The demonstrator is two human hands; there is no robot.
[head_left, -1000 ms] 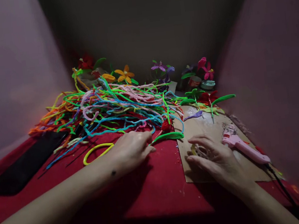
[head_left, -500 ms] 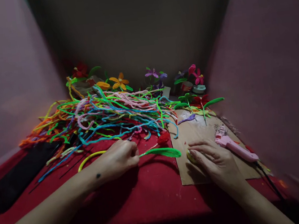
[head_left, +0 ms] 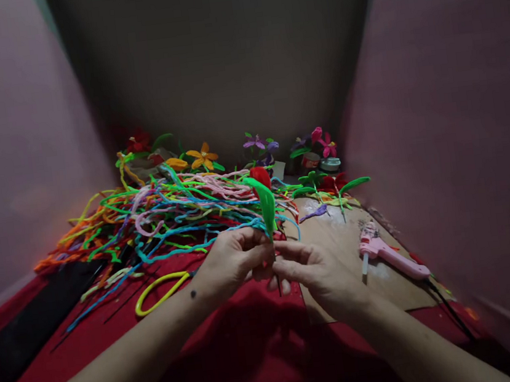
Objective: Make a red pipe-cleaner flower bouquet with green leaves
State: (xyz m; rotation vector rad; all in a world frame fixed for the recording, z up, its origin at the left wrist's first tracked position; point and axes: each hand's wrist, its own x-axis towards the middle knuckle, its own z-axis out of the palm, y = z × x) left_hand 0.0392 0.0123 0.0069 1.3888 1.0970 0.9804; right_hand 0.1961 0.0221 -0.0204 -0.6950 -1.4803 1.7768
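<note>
Before me stands a pipe-cleaner flower (head_left: 260, 177) with a red bloom, a long green leaf (head_left: 267, 207) and a thin dark stem. My left hand (head_left: 233, 259) is closed in a pinch on the stem, just under the leaf. From the other side my right hand (head_left: 320, 266) has its thumb and fingers closed at the stem's lower part, touching or almost touching the left fingertips. The stem's end sticks out below the fingers. Whether anything else lies inside my right hand is hidden.
Left and behind lies a heap of coloured pipe cleaners (head_left: 191, 205). Yellow-handled scissors (head_left: 159, 284) and a black flat object (head_left: 38, 320) are at left. Cardboard (head_left: 342, 298) at right bears a pink glue gun (head_left: 390, 255). Finished flowers (head_left: 204, 157) stand at the back.
My left hand has moved right and turned the flower from lying sideways to upright. My right hand has left the yellowish item on the cardboard and come to the stem.
</note>
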